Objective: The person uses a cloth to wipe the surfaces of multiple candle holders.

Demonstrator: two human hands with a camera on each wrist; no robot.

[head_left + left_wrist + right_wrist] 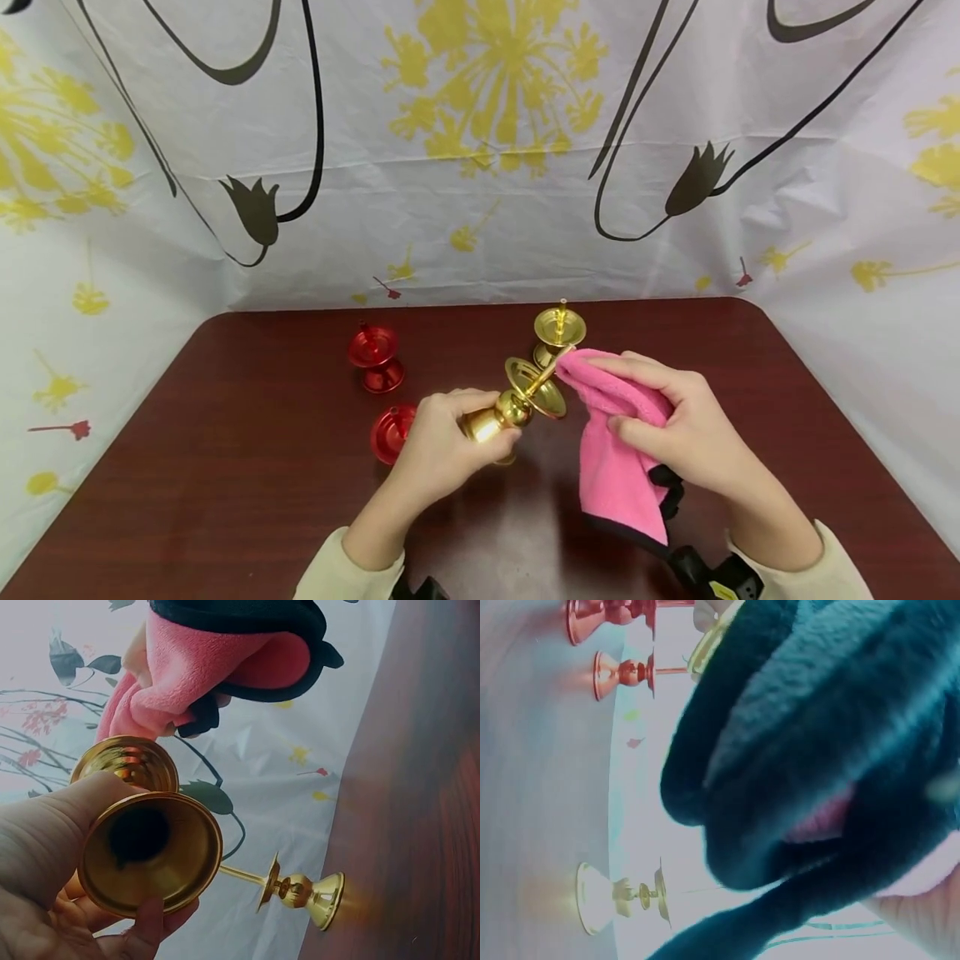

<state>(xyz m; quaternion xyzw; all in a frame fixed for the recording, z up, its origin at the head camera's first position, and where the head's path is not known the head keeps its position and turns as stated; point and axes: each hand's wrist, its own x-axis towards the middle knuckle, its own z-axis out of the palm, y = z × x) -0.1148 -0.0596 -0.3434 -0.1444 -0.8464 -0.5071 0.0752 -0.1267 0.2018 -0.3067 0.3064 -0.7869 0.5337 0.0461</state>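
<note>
My left hand (442, 442) grips a shiny gold candle holder (513, 408) by its lower part, tilted so its long spike points up and right. In the left wrist view the hollow underside of its base (150, 855) faces the camera, dark inside. A pink cloth with black edging (618, 475) is pinched in my right hand (678, 421), thumb below and fingers above. The folded top of the cloth meets the tip of the spike. Much of the right wrist view is filled by the cloth's dark edging (780, 765), which hides the right fingers there.
Another gold candle holder (559, 327) stands upright behind the held one. Two red candle holders, one farther back (373, 352) and one nearer (390, 435), stand left; my left hand partly covers the nearer. The dark brown table (225, 467) is backed by a patterned white sheet (450, 217).
</note>
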